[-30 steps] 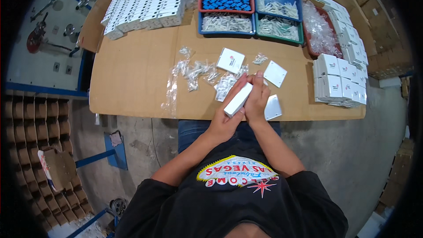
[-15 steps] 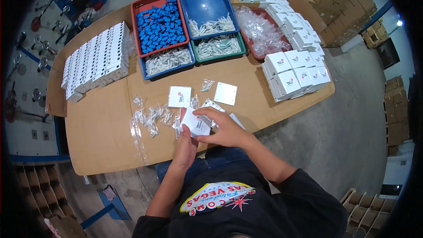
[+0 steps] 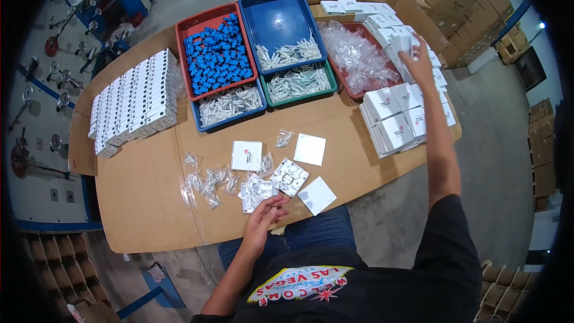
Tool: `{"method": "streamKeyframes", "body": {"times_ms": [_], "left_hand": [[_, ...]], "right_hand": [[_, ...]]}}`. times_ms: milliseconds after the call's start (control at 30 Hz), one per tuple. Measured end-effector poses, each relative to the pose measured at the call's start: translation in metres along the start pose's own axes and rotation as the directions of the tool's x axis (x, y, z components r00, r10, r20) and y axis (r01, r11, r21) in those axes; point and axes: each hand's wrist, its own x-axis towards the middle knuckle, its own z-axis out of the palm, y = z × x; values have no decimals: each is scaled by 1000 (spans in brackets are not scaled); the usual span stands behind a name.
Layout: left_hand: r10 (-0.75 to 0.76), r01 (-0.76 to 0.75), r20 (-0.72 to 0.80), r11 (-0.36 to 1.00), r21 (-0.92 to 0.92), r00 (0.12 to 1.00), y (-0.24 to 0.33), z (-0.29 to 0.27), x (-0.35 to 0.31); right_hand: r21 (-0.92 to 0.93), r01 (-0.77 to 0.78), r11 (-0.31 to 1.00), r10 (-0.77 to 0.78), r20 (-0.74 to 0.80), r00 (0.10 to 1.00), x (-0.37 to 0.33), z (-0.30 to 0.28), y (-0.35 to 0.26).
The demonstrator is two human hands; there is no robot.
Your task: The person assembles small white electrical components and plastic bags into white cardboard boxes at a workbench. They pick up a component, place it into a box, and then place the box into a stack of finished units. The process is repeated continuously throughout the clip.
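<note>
My right hand (image 3: 418,63) reaches to the back right and grips a small white box (image 3: 404,48) at the stacked white boxes (image 3: 399,128). At the table's near edge my left hand (image 3: 266,216) is empty, its fingers loosely bent and apart. Just beyond it lie a printed sheet (image 3: 257,195) and a square printed piece (image 3: 289,177). Two plain white square plates (image 3: 317,196) rest to their right and farther back. One white box with a small red mark (image 3: 247,155) lies flat behind the sheets. Clear bags of small plugs (image 3: 209,185) are spread to the left.
A red tray (image 3: 180,54) holds blue clips; blue and green trays (image 3: 332,93) hold pale plugs. Another red tray (image 3: 359,94) contains clear plastic bags (image 3: 353,51). Rows of white boxes (image 3: 137,96) stand at the left. A cardboard rim (image 3: 78,143) borders the table.
My right hand has moved from in front of me to the stack at the back right with the white box. My left hand has let go of it and stays near the table edge.
</note>
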Motion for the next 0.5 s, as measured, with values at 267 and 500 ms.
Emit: {"method": "streamKeyframes", "body": {"times_ms": [267, 500], "left_hand": [[-73, 78, 132, 996, -30, 989, 24, 26, 11], [-151, 157, 124, 987, -38, 981, 36, 21, 19]], "right_hand": [[-292, 239, 926, -228, 71, 971, 170, 56, 51], [-439, 199, 876, -85, 264, 961, 229, 109, 102]]}}
